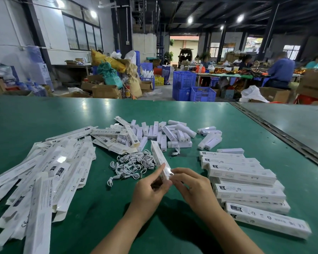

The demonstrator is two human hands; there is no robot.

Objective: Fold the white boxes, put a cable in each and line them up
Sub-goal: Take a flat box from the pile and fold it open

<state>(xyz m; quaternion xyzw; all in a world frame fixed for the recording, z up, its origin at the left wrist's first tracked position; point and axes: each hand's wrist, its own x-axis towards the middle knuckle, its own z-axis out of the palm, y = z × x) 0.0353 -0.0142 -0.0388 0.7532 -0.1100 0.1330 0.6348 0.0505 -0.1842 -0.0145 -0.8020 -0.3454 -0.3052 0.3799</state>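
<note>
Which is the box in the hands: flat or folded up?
Folded up: the box shows two faces, like a tube; left hand and right hand grip its near end.

Centre: left hand [151, 187] and right hand [193, 187] grip the near end of a long white box [159, 158], which points away over the green table [117, 226] | Left: heap of flat boxes [50, 171] | Middle: pile of white cables [132, 166] | Right: folded boxes [246, 180] lying side by side | Far: small white units [163, 134], heaped
</note>
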